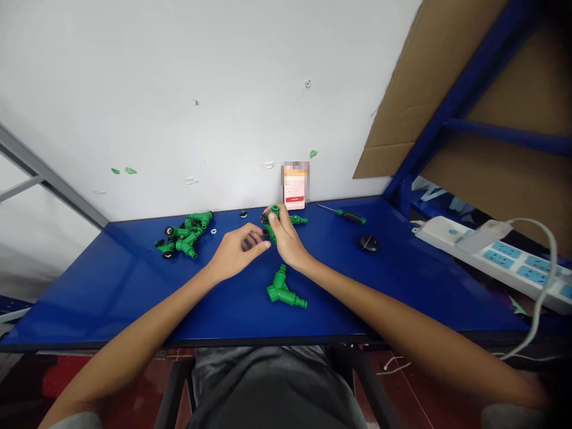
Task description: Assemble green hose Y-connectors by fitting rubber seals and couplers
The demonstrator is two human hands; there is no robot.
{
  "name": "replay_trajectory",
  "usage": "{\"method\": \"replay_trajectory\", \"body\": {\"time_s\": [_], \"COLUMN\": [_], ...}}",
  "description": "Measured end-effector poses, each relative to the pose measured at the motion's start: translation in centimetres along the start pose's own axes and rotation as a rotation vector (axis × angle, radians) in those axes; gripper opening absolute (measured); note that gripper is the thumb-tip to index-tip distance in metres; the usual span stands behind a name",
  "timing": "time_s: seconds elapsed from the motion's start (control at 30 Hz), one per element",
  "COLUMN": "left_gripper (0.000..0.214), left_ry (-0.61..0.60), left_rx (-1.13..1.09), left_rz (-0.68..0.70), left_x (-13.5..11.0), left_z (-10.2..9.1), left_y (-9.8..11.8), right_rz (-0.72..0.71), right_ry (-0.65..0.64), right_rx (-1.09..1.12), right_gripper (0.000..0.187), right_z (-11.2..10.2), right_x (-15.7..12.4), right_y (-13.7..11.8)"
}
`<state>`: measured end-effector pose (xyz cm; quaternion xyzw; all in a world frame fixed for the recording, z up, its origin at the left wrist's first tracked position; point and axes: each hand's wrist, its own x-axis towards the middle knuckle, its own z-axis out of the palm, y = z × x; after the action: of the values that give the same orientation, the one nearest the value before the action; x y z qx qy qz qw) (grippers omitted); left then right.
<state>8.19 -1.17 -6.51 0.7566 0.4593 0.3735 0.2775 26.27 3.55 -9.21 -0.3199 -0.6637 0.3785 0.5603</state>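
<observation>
My right hand (286, 238) is closed around a green plastic hose fitting (276, 215) above the middle of the blue table (111, 286). My left hand (236, 250) sits just left of it, fingers curled and pinched toward the fitting's dark end; what they pinch is too small to make out. A second green Y-shaped fitting (283, 291) lies on the table in front of my hands. A pile of several green fittings (185, 233) with black rings lies at the back left.
A green-handled screwdriver (346, 215) lies at the back right, a black round cap (369, 242) near it. A small white ring (213, 230) and a black ring (243, 214) lie near the pile. A phone (295, 186) leans on the wall. A white power strip (496, 259) sits at right.
</observation>
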Motion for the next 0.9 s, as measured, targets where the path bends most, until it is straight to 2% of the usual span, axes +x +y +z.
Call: {"method": "replay_trajectory", "body": {"time_s": [0.13, 0.2, 0.43, 0.57, 0.73, 0.9], "left_gripper": [0.035, 0.034, 0.035, 0.044, 0.047, 0.050], "left_ry": [-0.044, -0.047, -0.013, 0.005, 0.007, -0.033], "left_rx": [-0.125, -0.089, 0.559, 0.728, 0.629, 0.277], "left_rz": [-0.033, 0.000, 0.309, 0.376, 0.334, 0.139], "left_x": [-0.4, -0.4, -0.7, -0.8, -1.0, -1.0], "left_z": [1.1, 1.0, 0.0, 0.1, 0.4, 0.6], "left_y": [-0.2, -0.5, -0.6, -0.7, -0.5, 0.3], "right_rz": [-0.081, -0.092, -0.034, 0.015, 0.021, -0.043], "right_ry": [-0.040, -0.055, -0.046, -0.033, -0.037, -0.040], "right_rx": [-0.054, -0.056, 0.016, 0.055, 0.028, -0.013], "right_gripper": [0.044, 0.043, 0.042, 0.042, 0.038, 0.034], "right_z": [0.2, 0.3, 0.6, 1.0, 1.3, 1.2], "right_x": [-0.8, -1.0, -0.9, -1.2, -1.6, -1.7], "right_y": [-1.3, -1.5, -1.2, -1.1, -1.0, -1.1]}}
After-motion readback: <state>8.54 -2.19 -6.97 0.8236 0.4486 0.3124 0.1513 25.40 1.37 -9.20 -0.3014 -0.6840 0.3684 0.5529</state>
